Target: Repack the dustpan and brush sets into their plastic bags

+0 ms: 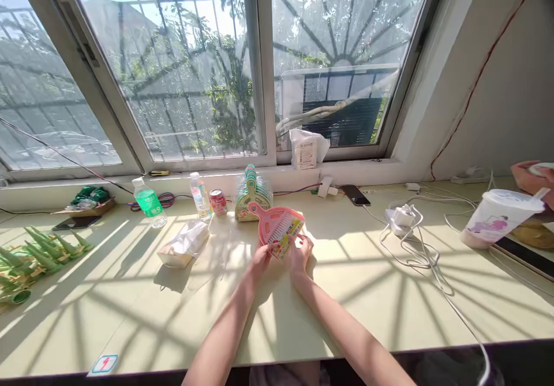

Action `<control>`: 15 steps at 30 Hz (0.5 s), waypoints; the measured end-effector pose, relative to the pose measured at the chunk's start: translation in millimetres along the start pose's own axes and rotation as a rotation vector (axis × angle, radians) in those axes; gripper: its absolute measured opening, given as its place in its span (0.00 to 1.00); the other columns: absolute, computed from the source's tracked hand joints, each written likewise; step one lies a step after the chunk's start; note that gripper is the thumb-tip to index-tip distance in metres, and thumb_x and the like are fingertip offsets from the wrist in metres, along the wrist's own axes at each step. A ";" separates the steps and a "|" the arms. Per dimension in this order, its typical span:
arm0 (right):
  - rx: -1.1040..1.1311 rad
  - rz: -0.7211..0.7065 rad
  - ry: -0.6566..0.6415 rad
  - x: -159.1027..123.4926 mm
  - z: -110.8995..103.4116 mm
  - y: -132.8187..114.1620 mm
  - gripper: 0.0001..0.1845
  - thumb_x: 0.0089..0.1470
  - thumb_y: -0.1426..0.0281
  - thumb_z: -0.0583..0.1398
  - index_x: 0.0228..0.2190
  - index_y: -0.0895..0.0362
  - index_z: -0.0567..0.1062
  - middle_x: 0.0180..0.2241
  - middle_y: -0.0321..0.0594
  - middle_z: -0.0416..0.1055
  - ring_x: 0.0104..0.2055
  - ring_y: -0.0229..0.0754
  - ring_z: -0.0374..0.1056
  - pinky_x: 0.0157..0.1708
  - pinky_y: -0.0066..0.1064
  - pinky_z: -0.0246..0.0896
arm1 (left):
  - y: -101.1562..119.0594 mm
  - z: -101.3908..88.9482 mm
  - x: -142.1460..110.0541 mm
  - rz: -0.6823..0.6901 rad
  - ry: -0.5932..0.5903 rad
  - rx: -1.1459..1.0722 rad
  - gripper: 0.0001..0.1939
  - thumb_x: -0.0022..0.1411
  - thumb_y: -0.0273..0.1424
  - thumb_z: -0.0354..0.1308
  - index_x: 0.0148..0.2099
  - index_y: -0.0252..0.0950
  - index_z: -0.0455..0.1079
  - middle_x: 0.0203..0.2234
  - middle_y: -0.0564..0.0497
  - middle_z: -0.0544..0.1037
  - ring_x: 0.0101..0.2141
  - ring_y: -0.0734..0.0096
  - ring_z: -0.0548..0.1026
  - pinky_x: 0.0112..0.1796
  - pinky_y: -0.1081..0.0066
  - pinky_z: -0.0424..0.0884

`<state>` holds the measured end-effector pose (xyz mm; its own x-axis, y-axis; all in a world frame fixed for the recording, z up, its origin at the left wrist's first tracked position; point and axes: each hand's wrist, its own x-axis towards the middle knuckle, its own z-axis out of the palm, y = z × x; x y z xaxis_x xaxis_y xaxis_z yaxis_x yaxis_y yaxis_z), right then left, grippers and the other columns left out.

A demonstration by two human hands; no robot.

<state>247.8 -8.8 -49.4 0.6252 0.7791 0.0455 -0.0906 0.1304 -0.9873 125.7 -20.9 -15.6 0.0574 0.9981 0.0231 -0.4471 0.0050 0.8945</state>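
Observation:
A small pink dustpan (pixel 265 217) with a white-bristled brush and a yellow printed label (pixel 284 244) is held tilted above the table, in the middle of the view. My left hand (pixel 260 257) grips its lower left edge, fingers partly hidden behind it. At the lower right edge, by the label, my right hand (pixel 302 251) has its fingers curled against the set. Just behind stands a row of similar dustpan sets (pixel 250 194), green and yellow, packed close together.
Left of the sets are a drink can (pixel 218 202), two bottles (pixel 149 202), a tissue pack (pixel 184 243) and green cone-shaped pieces (pixel 43 253). To the right lie a phone (pixel 356 195), a power strip with cables (pixel 402 218) and a plastic cup (pixel 500 218). Another person's hand (pixel 530 177) shows far right.

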 end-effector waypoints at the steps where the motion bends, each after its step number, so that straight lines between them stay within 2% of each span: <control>1: 0.046 0.026 -0.007 -4.2 1.0 -0.8 0.28 0.49 0.45 0.68 0.46 0.49 0.76 0.58 0.51 0.75 0.66 0.60 0.69 0.61 0.47 0.71 | 3.0 -1.1 -1.1 -0.010 0.006 0.007 0.31 0.51 0.26 0.74 0.58 0.41 0.80 0.45 0.45 0.88 0.55 0.47 0.85 0.56 0.58 0.82; 3: 0.183 0.072 -0.148 -10.8 1.0 -5.2 0.31 0.51 0.44 0.67 0.51 0.47 0.77 0.57 0.47 0.79 0.62 0.58 0.74 0.57 0.47 0.75 | 7.3 -2.7 -3.1 -0.011 0.012 0.000 0.28 0.50 0.27 0.74 0.56 0.42 0.81 0.43 0.44 0.88 0.55 0.46 0.85 0.56 0.58 0.81; 6: 0.349 0.162 -0.393 -15.2 -2.7 -14.6 0.29 0.48 0.44 0.71 0.46 0.47 0.80 0.48 0.43 0.85 0.53 0.57 0.80 0.52 0.47 0.78 | 9.1 -3.8 -4.3 -0.025 0.067 -0.027 0.26 0.48 0.26 0.73 0.52 0.39 0.81 0.40 0.42 0.87 0.51 0.47 0.86 0.54 0.57 0.81; 10: 0.429 0.267 -0.464 -11.8 -7.6 -20.9 0.30 0.38 0.46 0.77 0.39 0.50 0.82 0.42 0.42 0.86 0.48 0.59 0.82 0.51 0.49 0.79 | 8.7 -2.7 -0.8 -0.053 0.151 -0.054 0.28 0.44 0.24 0.72 0.51 0.36 0.79 0.34 0.43 0.85 0.43 0.49 0.86 0.49 0.58 0.81; 13: 0.466 0.307 -0.537 -5.5 -8.0 -20.6 0.35 0.35 0.45 0.79 0.41 0.52 0.83 0.42 0.45 0.87 0.48 0.60 0.82 0.53 0.52 0.79 | 12.1 -0.3 0.4 0.008 0.131 -0.021 0.32 0.41 0.25 0.72 0.53 0.37 0.79 0.34 0.45 0.85 0.39 0.53 0.84 0.43 0.61 0.80; 15: 0.467 0.324 -0.582 -1.3 -7.4 -20.6 0.36 0.34 0.45 0.79 0.42 0.53 0.83 0.41 0.46 0.87 0.47 0.61 0.83 0.53 0.53 0.79 | 15.5 -0.1 -2.7 0.016 0.091 0.023 0.29 0.42 0.27 0.74 0.50 0.37 0.79 0.34 0.45 0.84 0.39 0.52 0.84 0.43 0.60 0.80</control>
<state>254.5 -16.9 -30.2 0.0209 0.9992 -0.0328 -0.5925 -0.0141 -0.8055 118.4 -23.5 -1.8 -0.0313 0.9995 -0.0021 -0.4264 -0.0114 0.9045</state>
